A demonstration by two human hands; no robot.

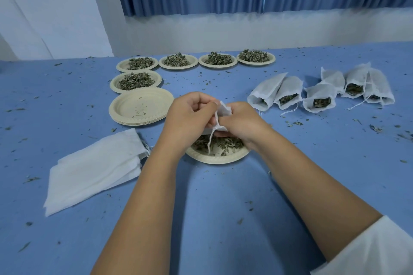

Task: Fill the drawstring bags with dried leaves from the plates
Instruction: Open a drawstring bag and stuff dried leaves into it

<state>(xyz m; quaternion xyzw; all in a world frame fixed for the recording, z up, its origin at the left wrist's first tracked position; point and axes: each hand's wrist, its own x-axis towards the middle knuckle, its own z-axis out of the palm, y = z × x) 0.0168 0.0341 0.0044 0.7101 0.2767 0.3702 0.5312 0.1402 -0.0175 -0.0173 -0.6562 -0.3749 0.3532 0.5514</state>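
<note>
blue table (pixel 223 219) | plates (pixel 218 60) | filled bags (pixel 319 98) | empty bags (pixel 93 169)

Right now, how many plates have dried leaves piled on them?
6: four plates along the far row, one just nearer at its left end, one under the left hand and right hand. The stacked plates hold only crumbs.

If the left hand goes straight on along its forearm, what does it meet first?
The left hand grips the bag; beyond it, bare table, then probably a far plate of leaves. Depth is unclear.
</note>
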